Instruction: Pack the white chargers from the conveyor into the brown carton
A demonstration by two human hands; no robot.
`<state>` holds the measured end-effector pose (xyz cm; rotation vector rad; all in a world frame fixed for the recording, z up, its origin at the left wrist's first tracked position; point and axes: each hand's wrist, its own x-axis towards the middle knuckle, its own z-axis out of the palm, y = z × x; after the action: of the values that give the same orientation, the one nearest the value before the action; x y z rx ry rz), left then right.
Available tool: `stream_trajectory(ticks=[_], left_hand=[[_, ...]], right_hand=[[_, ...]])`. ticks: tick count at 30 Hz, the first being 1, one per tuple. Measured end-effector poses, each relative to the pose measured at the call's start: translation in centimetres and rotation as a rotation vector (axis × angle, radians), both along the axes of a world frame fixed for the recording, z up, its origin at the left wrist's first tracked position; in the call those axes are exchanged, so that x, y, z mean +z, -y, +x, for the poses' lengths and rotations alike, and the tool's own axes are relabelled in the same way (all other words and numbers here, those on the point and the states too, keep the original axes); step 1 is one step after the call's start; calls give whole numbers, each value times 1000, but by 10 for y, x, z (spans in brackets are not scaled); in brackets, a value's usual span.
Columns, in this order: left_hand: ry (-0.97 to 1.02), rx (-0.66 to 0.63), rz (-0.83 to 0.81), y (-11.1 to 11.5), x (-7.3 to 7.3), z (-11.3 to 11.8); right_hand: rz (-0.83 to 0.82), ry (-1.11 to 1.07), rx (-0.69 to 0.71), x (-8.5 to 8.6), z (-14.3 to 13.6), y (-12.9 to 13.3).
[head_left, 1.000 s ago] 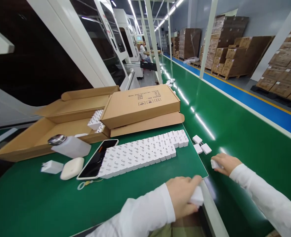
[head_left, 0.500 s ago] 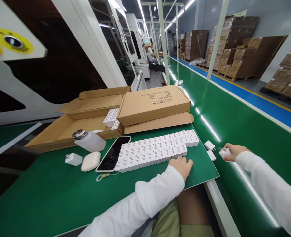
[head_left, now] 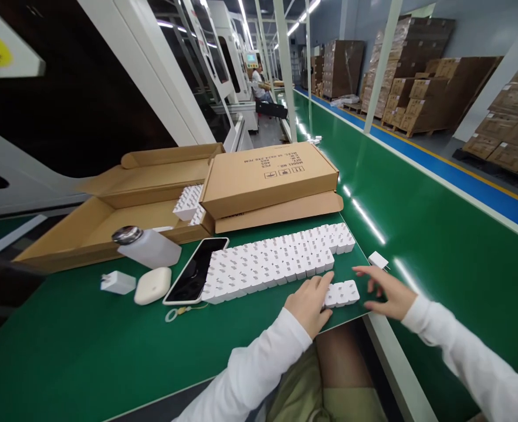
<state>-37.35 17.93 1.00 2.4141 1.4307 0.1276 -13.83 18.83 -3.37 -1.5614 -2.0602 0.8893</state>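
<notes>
OK, L hand (head_left: 310,306) at short wht plug row (head_left: 341,294), R hand (head_left: 387,291) open nearby.

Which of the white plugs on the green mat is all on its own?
The plug left of the cream case, its prongs pointing left. The others on the mat sit in groups, prongs up.

White sleeves (head_left: 259,366) cross a green tabletop (head_left: 87,351) at lower centre; at upper right, a blue floor stripe (head_left: 439,172) edged yellow and white.
</notes>
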Motion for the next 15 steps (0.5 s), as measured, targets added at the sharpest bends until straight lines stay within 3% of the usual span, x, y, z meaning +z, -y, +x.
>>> stream_trajectory(ticks=[4, 7, 11, 15], left_hand=[[158, -1, 380, 30, 14, 21], [146, -148, 415, 43, 9, 68], [-28, -289, 372, 34, -29, 146], [-16, -275, 287, 16, -68, 187]], right_hand=[[-4, 201, -321, -6, 58, -27], [-23, 303, -461, -24, 64, -46], [-40, 270, -519, -35, 63, -46], [-6, 102, -688, -15, 101, -24]])
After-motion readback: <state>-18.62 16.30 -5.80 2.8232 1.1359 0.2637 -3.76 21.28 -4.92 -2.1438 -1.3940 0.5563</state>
